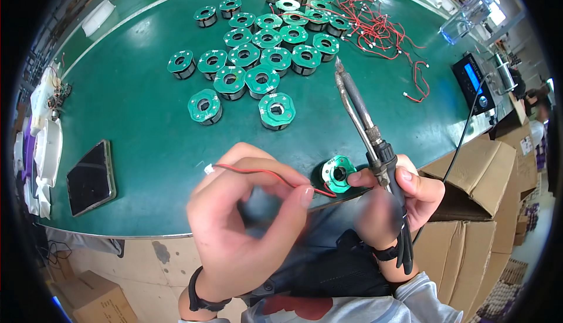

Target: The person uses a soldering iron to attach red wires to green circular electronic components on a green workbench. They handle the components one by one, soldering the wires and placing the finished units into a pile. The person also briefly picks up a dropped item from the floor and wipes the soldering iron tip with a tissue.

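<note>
Between the thumb and fingers of my left hand (pixel 234 200) is a red and black wire (pixel 267 172) with a small white plug at one end. Its other end reaches the green motor stator (pixel 338 173) at the table's front edge. My right hand (pixel 419 191) is wrapped round a soldering iron (pixel 384 156), its tip pointing up and away. One right finger touches the stator's rim. Farther off, several more green-topped stators (pixel 262 79) stand in a loose cluster.
A tangle of red wires (pixel 375 24) lies at the back right, near a blue-screened soldering station (pixel 474 82). A black cord runs from it to the iron. A phone (pixel 92 177) rests at the left. Cardboard boxes (pixel 469 176) stand at the right, below the table (pixel 141 141).
</note>
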Demonstrator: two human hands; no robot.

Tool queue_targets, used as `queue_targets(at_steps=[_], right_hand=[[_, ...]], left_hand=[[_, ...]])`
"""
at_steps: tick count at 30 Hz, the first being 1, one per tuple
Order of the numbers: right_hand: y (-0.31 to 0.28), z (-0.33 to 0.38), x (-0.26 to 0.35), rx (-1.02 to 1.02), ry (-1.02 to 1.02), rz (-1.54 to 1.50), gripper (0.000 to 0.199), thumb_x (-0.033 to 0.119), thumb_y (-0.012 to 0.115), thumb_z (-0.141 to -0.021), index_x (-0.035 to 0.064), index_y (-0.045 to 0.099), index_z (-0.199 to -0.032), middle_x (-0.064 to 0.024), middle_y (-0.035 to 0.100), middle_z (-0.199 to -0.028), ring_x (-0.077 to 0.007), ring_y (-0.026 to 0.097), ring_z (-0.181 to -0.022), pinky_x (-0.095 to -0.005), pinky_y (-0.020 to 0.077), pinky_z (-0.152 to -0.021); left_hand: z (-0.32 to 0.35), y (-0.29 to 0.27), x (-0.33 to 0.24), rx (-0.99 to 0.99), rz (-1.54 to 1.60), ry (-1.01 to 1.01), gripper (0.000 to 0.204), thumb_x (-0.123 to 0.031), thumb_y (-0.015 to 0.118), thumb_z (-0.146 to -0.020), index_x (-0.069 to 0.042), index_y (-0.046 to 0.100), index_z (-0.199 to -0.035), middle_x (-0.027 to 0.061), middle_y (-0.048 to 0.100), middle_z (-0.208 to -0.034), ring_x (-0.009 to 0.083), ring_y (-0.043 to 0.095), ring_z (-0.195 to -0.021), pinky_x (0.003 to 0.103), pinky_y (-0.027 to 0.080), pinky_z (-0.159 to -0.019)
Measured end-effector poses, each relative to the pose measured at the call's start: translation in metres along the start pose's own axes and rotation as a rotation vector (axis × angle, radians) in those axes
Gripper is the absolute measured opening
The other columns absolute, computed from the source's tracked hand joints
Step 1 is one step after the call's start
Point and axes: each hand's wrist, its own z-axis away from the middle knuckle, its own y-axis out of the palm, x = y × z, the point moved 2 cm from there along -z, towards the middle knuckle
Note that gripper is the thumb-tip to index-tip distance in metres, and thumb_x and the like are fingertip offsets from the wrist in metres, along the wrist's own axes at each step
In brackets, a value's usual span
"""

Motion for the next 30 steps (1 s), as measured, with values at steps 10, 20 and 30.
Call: queue_targets(at_steps=[10,20,30], right_hand=[[0.002,-0.003,-0.002,0.045,-0.045,0.046,0.029,0.017,0.055,-0.08,0.0068,0.034,-0.096,-0.0148,0.056,-0.07,-0.017,0.057,-0.057,-0.0246,0.0453,-0.053],[-0.009,-0.009,0.011,-0.002,0.091,-0.32,0.038,0.002,0.063,-0.071,0.004,0.035,-0.098,-0.0172,0.055,-0.076,-0.0173,0.059,-0.068,-0.0246,0.0499,-0.055],[-0.062,-0.037,0.074,0.292,-0.015,0.167,0.032,0.019,0.069,-0.064,0.0055,0.04,-0.071,-0.0023,0.042,-0.054,-0.0091,0.038,-0.044,-0.0205,0.0285,-0.041]], left_hand=[[0.008,-0.017,-0.002,-0.032,-0.464,0.108,0.011,0.008,0.058,-0.062,0.0,0.052,-0.067,0.0055,0.048,-0.063,0.0129,0.043,-0.057,0.022,0.033,-0.051],[0.011,-0.018,0.004,-0.022,-0.496,0.03,0.01,0.007,0.059,-0.061,0.0,0.052,-0.064,0.004,0.046,-0.059,0.0126,0.04,-0.055,0.022,0.032,-0.051],[0.013,-0.019,0.006,-0.054,-0.413,0.059,0.011,0.005,0.061,-0.06,-0.002,0.054,-0.065,0.0032,0.047,-0.058,0.0126,0.041,-0.055,0.023,0.032,-0.051]])
